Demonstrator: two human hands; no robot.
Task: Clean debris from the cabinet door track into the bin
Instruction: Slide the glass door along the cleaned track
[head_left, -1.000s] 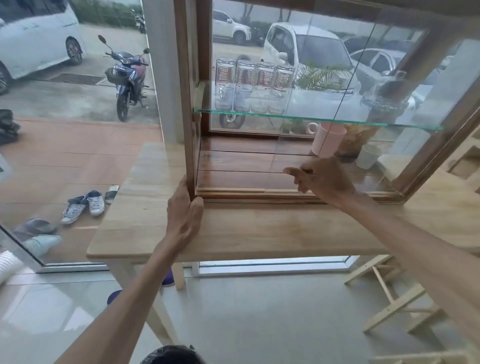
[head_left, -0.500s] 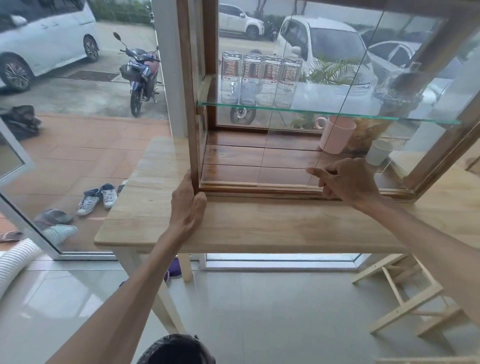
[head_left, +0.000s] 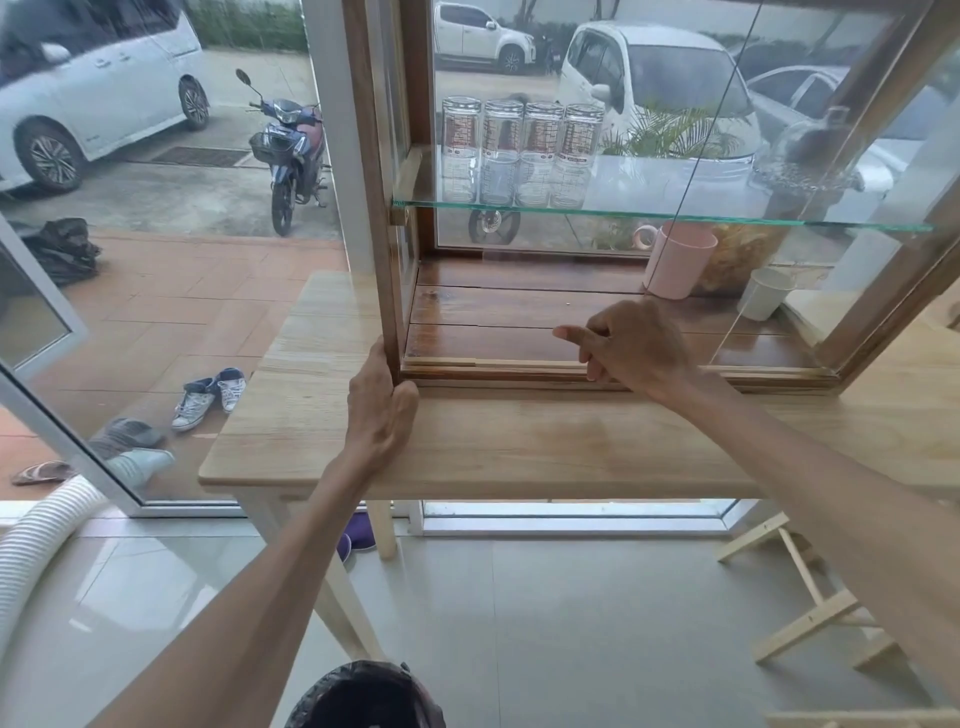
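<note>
The wooden cabinet with glass sides stands on a light wooden table. Its door track runs along the bottom front edge, with a pale strip at its left end. My left hand grips the cabinet's left front post at its foot. My right hand hovers over the middle of the track with fingers curled and the index finger stretched to the left; nothing shows in it. The edge of a sliding glass door comes down to this hand. A bin with a black liner sits on the floor below me.
Inside the cabinet, several glass jars stand on a glass shelf; a pink mug and a white cup sit on the floor board. A wooden stand lies on the tiles at right, a white hose at left.
My right hand slid right along the track, then came back left toward the middle. My left hand kept its hold on the corner post. The view shifted closer.
</note>
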